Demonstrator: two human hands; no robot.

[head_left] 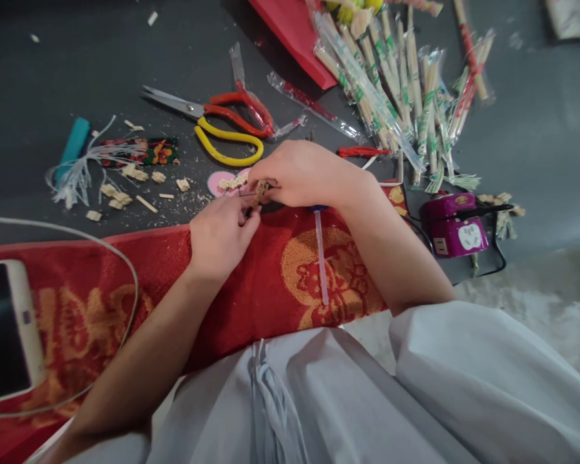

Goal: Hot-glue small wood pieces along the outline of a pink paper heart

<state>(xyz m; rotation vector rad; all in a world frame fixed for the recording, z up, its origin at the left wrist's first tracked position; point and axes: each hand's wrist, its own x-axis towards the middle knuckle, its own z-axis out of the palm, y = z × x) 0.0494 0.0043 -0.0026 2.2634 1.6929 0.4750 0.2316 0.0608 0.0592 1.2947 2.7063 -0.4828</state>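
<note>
between fingertips [253, 221], knobbly brown piece [260, 193]

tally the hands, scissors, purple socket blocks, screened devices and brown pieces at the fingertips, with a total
Hands (left hand, right hand): 2
Scissors: 1 pair
Purple socket block: 1
Screened device: 1
Brown piece at the fingertips: 1
Total: 6, counting the scissors as one

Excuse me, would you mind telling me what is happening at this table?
The person's left hand and right hand hold a small brown piece at their fingertips, by the far edge of a red cloth. Scissors lie untouched on the dark table beyond, with pale bits scattered nearby.
</note>
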